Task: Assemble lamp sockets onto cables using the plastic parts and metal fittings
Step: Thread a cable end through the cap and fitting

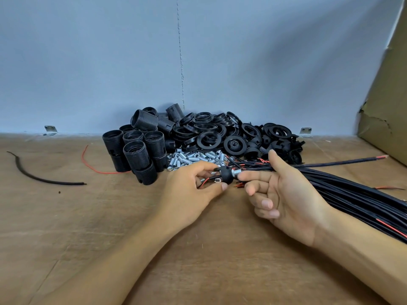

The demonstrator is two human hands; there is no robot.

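While the left hand holds the work: left hand [193,183] pinches a black socket cap [226,176] between thumb and forefinger, above the middle of the wooden surface [99,227].
Metal fitting [236,172]: a silver threaded tube stands out of the cap's right side.
Leads [208,181]: thin red and black ends, one with a ring terminal, come out of the cap towards the left palm.
Right hand [290,194]: forefinger straight, its tip touching the fitting; thumb raised clear; other fingers loosely curled, gripping nothing.
Done, as I judge: cap and fitting are on one cable; no finished socket shows anywhere.
Left to do: this piece likely wants a threaded body [137,156] and a ring [209,137] from the piles at the far edge. The cable bundle [352,194] towards the right edge looks untouched, and the fittings heap [193,159] is still large.
Hidden: the right hand covers the worked cable, so which strand of the bundle it is I cannot tell.
Unclear: whether the fitting is screwed fully home.
Cut off: the bundle runs out past the right edge.
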